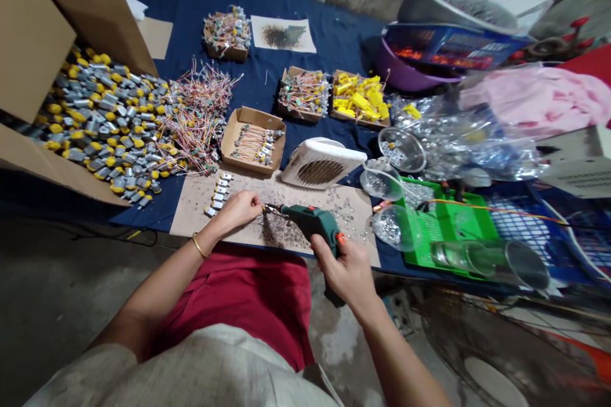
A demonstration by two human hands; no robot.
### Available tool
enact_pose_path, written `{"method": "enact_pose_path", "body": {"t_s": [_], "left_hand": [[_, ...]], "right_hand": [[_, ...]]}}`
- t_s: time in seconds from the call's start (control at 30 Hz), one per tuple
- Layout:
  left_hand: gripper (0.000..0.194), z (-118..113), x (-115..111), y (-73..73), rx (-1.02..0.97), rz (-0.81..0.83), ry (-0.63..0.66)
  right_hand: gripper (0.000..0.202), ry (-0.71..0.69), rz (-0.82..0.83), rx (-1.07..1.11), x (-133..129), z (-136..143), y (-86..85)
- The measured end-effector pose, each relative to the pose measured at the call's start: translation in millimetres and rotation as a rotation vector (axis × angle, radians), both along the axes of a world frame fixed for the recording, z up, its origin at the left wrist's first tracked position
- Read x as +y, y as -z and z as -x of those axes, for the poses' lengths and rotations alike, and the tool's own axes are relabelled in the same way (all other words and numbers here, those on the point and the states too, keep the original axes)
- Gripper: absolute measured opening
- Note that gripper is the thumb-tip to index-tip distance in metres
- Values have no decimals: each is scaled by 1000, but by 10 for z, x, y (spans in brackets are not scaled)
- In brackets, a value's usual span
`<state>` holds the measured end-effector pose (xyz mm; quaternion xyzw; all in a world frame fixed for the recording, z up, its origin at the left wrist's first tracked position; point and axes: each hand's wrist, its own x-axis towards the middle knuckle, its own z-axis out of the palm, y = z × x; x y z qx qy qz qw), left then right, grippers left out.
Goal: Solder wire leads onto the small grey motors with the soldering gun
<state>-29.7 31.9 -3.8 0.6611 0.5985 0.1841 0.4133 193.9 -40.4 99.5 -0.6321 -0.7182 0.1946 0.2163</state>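
Observation:
My right hand [351, 264] is wrapped round the grip of a dark green soldering gun [312, 221], whose tip points left. Close to that tip my left hand [243, 208] is closed in a pinch; what it holds is too small to make out. Under both hands lies a sheet of brown cardboard [184, 219], marked with dark specks. A short column of small silver motors [220, 189] with yellow ends stands just behind my left wrist. Behind them, an open cardboard tray [232, 121] holds wired motors laid in a row.
Loose motors [107, 117] spill from a large carton at left, beside tangled wires [205, 108]. A white fan-like box [324, 162] stands behind the soldering gun. At right are clear bowls of small metal parts [394, 227], a green basket [465, 216] and a steel cup [525, 264].

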Motion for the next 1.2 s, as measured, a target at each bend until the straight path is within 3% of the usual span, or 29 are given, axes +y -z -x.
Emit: {"method": "enact_pose_path", "body": {"t_s": [0.23,0.43,0.73,1.0,1.2], "left_hand": [[14,-19,-1,12,17,0,1],[15,-24,-6,15,5,-18,15],[15,-19,-14,0,-16,-6,8],[14,-20,-2,65,-5,-31,3],[14,-14,2,59,7,-20,16]], "right_hand": [[53,-88,-38,-21,73,112,-139],[50,-100,-48,-23,55,119,-147],[53,50,-97,44,-96,-88,-193],[55,221,-76,86,-297,-245,-46],[53,272,-37,170,-398,-273,39]]}}
